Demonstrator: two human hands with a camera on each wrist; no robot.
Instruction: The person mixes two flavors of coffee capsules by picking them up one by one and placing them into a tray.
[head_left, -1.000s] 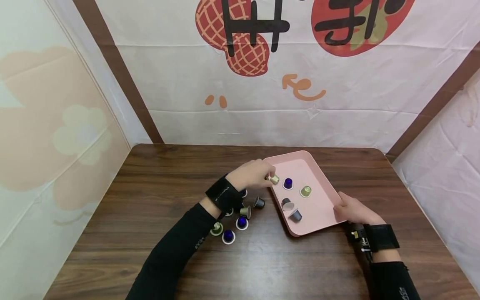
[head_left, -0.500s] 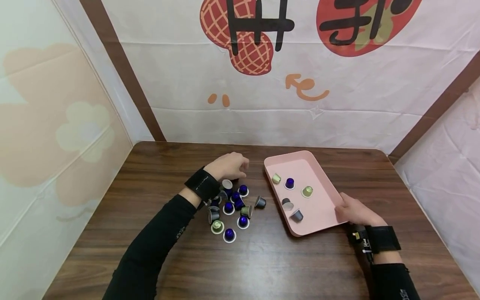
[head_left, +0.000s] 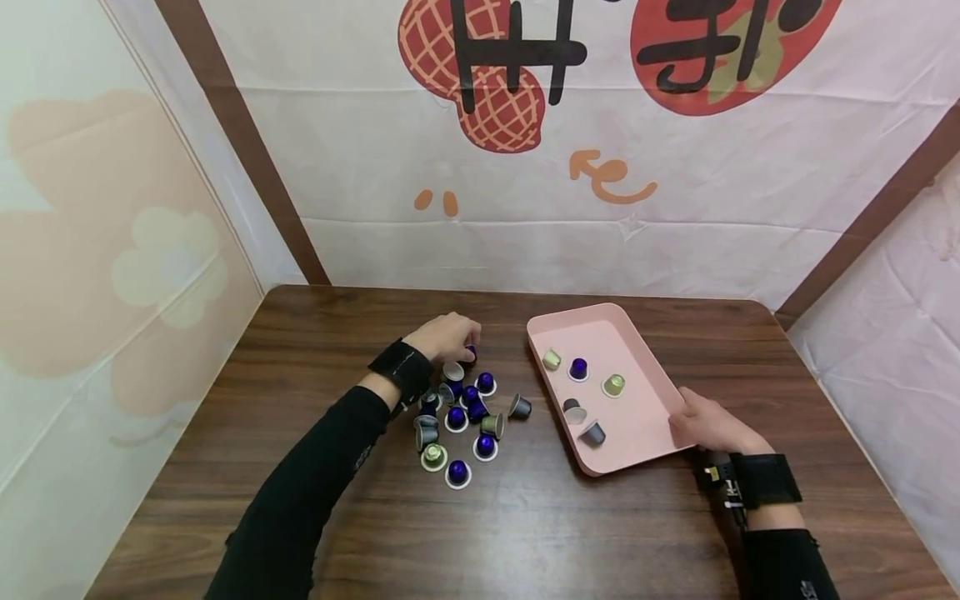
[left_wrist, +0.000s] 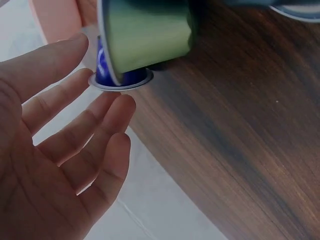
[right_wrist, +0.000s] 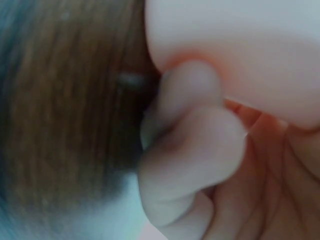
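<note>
My left hand (head_left: 447, 336) reaches to the far side of a group of coffee capsules on the table. Its thumb and fingers are spread beside a blue coffee capsule (left_wrist: 120, 75), fingertips right at its rim in the left wrist view. A green capsule (left_wrist: 150, 37) partly hides the blue one there. At the right, my right hand (head_left: 708, 419) grips the near right edge of a pink tray (head_left: 645, 417), with fingers curled under it in the right wrist view. On the tray lie several capsules, among them a blue one (head_left: 578, 369) and a green one (head_left: 613, 385).
Blue, green and grey capsules sit close together on the wooden table (head_left: 360, 517), some upright, some on their sides. A grey capsule (head_left: 520, 407) lies between the group and the tray. A printed cloth (head_left: 360, 250) hangs behind the table's far edge.
My left hand has left a pale green capsule in the tray and moved left to the far side of the group, by a blue capsule. The right hand has stayed on the tray.
</note>
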